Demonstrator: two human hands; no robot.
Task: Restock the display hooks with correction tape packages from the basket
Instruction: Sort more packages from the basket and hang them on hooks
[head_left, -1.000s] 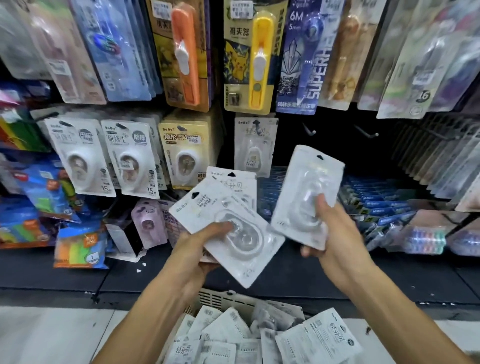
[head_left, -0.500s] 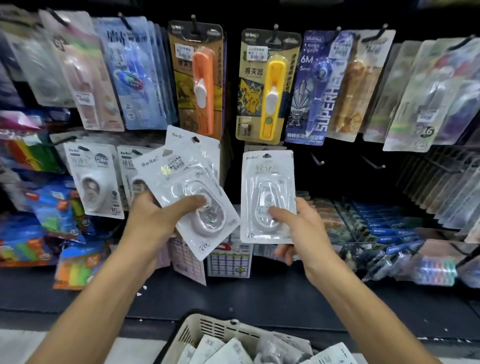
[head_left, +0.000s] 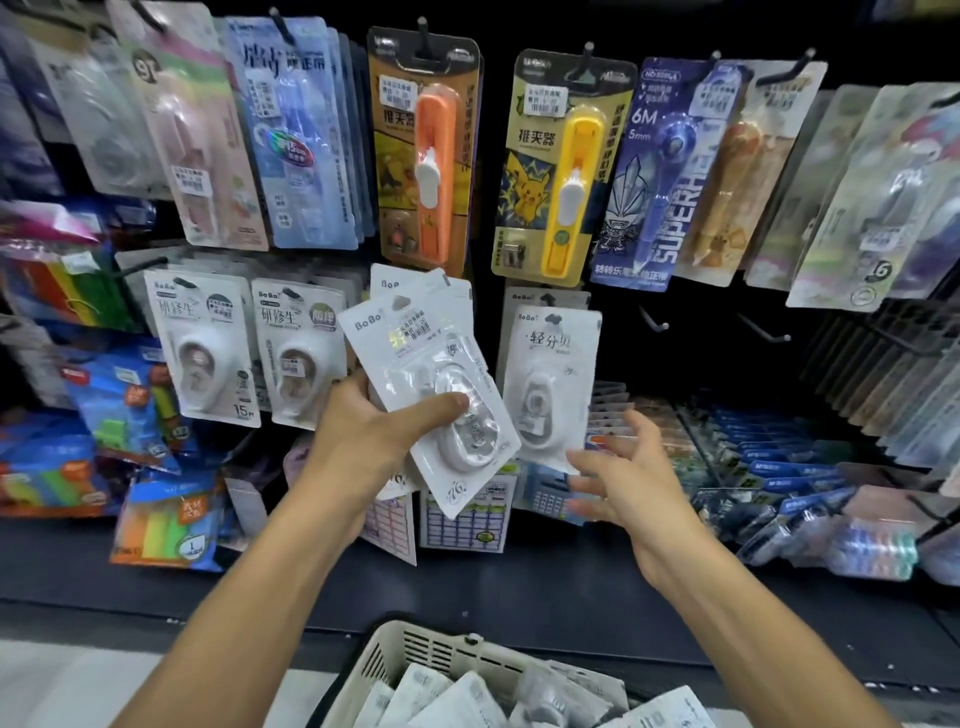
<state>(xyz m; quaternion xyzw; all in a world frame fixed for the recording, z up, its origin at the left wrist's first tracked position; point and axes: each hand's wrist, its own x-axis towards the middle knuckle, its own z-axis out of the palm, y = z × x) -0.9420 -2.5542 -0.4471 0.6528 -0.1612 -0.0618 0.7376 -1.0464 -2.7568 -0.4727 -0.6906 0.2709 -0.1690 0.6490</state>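
Hanging at the far left of the middle row are two white BoBo packages (head_left: 205, 353), side by side on their hooks, with bright sticky-note packs (head_left: 156, 525) stacked on the shelf below them. Next along, the left hand (head_left: 363, 431) has its grip closed on a small fan of correction tape packages (head_left: 431, 384): the thumb lies across the clear blister of the front one, the fingers are hidden behind the cards, and the front card tilts so its hang hole points up and to the left while its lower corner dips toward the shelf. At least one more card peeks out behind it at the top. Just to the right, a single correction tape package (head_left: 550, 384) hangs upright on a display hook (head_left: 555, 318), in front of another card of the same brand, under the yellow clip pusher pack (head_left: 563, 171). The right hand (head_left: 623, 478) is below and slightly right of that hung package, its grip wide with fingers spread and holding nothing; the fingertips are near the card's lower edge, though I cannot tell whether they touch it. Farther right, two bare hooks (head_left: 654, 319) jut from the dark panel. At the bottom, between the forearms, the beige basket (head_left: 415, 644) holds more white packages.
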